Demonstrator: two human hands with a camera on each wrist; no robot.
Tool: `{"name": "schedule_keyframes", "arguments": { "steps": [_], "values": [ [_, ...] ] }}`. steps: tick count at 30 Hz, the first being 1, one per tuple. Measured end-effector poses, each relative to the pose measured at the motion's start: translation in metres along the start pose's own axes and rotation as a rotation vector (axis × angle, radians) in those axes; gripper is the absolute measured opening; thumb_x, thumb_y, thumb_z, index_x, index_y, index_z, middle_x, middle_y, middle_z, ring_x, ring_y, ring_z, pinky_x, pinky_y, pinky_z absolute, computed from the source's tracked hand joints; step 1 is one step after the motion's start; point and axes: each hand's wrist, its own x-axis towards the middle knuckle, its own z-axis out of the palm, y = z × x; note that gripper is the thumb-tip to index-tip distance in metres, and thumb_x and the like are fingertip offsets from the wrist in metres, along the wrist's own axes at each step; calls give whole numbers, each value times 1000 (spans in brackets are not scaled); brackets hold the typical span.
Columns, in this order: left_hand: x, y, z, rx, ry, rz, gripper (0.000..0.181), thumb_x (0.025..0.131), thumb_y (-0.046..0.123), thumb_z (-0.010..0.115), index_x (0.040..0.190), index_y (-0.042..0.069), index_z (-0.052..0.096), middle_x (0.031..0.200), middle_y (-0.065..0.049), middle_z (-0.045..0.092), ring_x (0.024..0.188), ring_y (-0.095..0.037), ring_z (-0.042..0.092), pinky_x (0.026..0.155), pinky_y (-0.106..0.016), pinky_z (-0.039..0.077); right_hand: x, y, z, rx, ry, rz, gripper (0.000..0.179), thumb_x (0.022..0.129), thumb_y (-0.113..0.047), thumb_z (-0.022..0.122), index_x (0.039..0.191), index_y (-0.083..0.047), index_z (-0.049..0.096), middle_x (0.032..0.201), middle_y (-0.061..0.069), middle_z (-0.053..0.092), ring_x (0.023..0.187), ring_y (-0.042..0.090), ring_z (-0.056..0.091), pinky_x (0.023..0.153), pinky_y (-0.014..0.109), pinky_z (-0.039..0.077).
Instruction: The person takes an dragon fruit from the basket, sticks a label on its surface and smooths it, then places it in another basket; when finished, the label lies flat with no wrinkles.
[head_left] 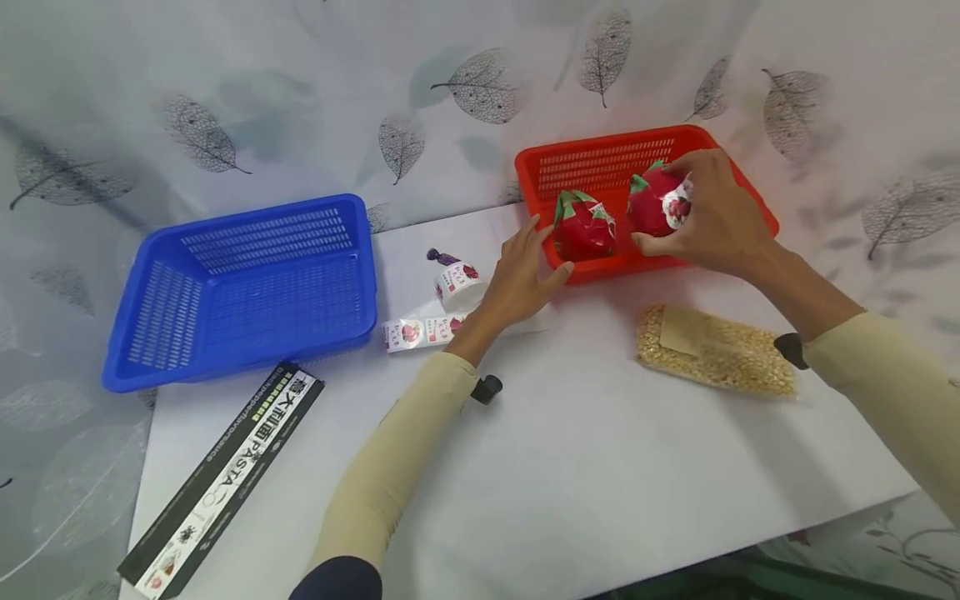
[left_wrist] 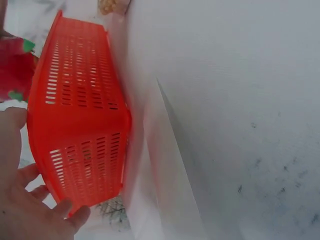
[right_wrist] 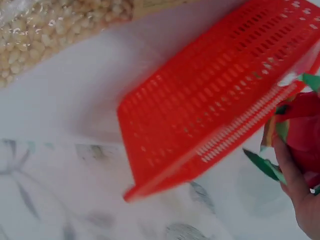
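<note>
A red dragon fruit (head_left: 657,200) with green tips and a white label is in my right hand (head_left: 708,212), over the right part of the red plastic basket (head_left: 585,171). Fingers and thumb grip it from the side; the right wrist view shows the same dragon fruit (right_wrist: 302,125) above the basket's rim. A second dragon fruit (head_left: 585,229) sits inside the basket at the left. My left hand (head_left: 521,271) is at the basket's left front corner, holding nothing. In the left wrist view its fingers (left_wrist: 35,192) are loosely spread beside the rim.
A blue plastic basket (head_left: 277,292) stands at the left, with a long black pasta box (head_left: 225,483) in front. A roll of fruit stickers (head_left: 459,283) trails a strip behind my left forearm. A bag of yellow kernels (head_left: 720,350) lies before the red basket.
</note>
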Motion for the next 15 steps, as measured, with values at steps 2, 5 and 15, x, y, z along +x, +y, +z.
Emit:
{"name": "schedule_keyframes", "arguments": {
  "steps": [2, 5, 15],
  "values": [
    [2, 3, 2, 2, 1, -6, 78, 103, 44, 65, 166, 17, 30, 177, -1, 14, 160, -24, 16, 127, -51, 33, 7, 12, 3, 71, 0, 79, 91, 80, -29, 89, 149, -2, 35, 149, 24, 43, 134, 43, 49, 96, 72, 54],
    [3, 3, 3, 3, 3, -14, 77, 102, 45, 66, 166, 18, 31, 178, -1, 14, 160, -23, 15, 128, -51, 32, 18, 28, 10, 156, 14, 171, 88, 85, -28, 85, 150, -3, 32, 154, 22, 42, 143, 40, 42, 104, 70, 51],
    [2, 2, 2, 29, -9, 1, 78, 102, 45, 67, 165, 17, 31, 177, -1, 13, 161, -22, 15, 126, -51, 35, 38, 66, 21, 27, -91, 159, 95, 84, -31, 87, 154, -4, 29, 155, 26, 36, 137, 48, 46, 101, 71, 52]
  ]
}}
